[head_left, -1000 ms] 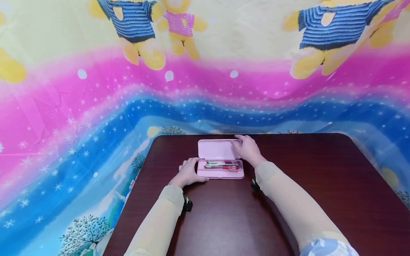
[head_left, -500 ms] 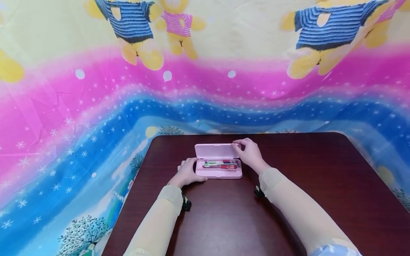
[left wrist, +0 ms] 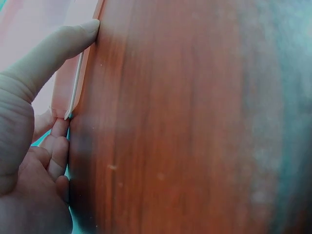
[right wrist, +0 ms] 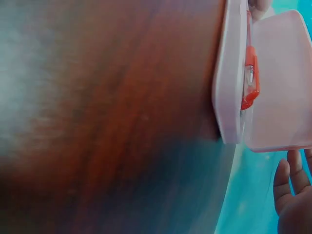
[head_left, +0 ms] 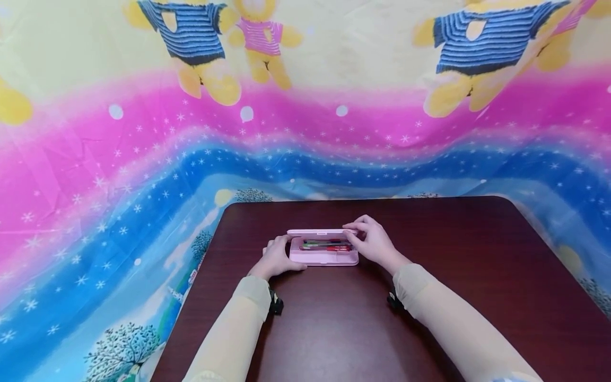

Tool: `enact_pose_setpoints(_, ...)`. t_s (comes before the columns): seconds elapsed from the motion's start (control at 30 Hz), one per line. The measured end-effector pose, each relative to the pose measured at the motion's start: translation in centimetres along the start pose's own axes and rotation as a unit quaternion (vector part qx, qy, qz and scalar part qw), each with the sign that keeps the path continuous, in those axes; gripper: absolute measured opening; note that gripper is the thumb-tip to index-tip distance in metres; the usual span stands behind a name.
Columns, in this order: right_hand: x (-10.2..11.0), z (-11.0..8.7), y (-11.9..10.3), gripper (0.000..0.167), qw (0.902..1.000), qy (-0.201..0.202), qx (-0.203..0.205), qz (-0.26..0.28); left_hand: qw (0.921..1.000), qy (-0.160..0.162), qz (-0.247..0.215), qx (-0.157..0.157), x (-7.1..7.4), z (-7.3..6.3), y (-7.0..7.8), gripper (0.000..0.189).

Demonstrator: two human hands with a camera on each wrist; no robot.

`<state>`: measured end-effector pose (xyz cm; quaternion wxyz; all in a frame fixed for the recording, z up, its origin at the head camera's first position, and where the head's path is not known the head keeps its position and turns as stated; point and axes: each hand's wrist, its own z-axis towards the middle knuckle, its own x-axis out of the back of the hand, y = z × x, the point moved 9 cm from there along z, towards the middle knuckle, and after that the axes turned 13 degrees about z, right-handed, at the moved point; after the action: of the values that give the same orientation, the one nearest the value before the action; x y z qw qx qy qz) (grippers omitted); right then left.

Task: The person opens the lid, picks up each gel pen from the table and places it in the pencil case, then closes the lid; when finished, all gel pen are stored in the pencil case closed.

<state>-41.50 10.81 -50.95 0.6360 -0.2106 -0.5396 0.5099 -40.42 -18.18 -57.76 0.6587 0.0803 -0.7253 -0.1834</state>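
Observation:
A pink pencil case (head_left: 324,259) lies on the table with its lid (head_left: 315,232) raised and tilted partway over the base. Inside, several pens (head_left: 329,247) lie side by side, one with a red grip (right wrist: 250,80). My left hand (head_left: 274,258) grips the case's left end, thumb along the front edge and fingers around the far side. At the right corner of the lid, my right hand (head_left: 374,241) pinches its edge. In the right wrist view, fingers (right wrist: 296,170) of that hand touch the lid's edge; the thumb is hidden there.
The dark wooden table (head_left: 324,323) has rounded far corners, and its back edge is a short way beyond the case. Behind it hangs a colourful cloth (head_left: 305,127) printed with bears and snowflakes.
The lid has swung from wide open forward and down toward the base, with my right hand moving along on it. My left hand has stayed at the left end.

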Motion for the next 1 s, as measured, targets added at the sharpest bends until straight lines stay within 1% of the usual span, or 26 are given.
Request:
enact_pose_setpoints(0.1, -0.3, -0.7, 0.0, 0.025, 1.0, -0.008, 0.001, -0.005, 1.0, -0.006, 0.001, 0.004, 0.1, -0.1, 0.0, 0.113)
enact_pose_setpoints(0.23, -0.8, -1.5, 0.1, 0.026, 0.9994, -0.017, 0.005, -0.031, 1.0, -0.008, -0.001, 0.003, 0.1, -0.2, -0.1, 0.113)
enact_pose_setpoints(0.47, -1.9, -2.6, 0.0, 0.03, 0.9949, -0.039, 0.049, -0.079, 1.0, 0.004, -0.002, -0.003, 0.1, -0.1, -0.1, 0.11)
enact_pose_setpoints(0.57, -2.3, -2.9, 0.0, 0.031, 0.9921, -0.052, 0.057, -0.099, 1.0, 0.005, 0.0, -0.008, 0.2, -0.1, 0.0, 0.109)
enact_pose_setpoints(0.87, -3.3, -3.2, 0.5, 0.04, 0.986, -0.093, 0.034, -0.134, 0.9999, 0.0, 0.013, -0.009, 0.1, -0.1, 0.2, 0.112)
enact_pose_setpoints(1.0, -3.6, -3.3, 0.4, 0.041, 0.983, -0.106, 0.039, -0.145, 0.9998, 0.001, 0.017, -0.013, 0.0, 0.0, 0.4, 0.111)
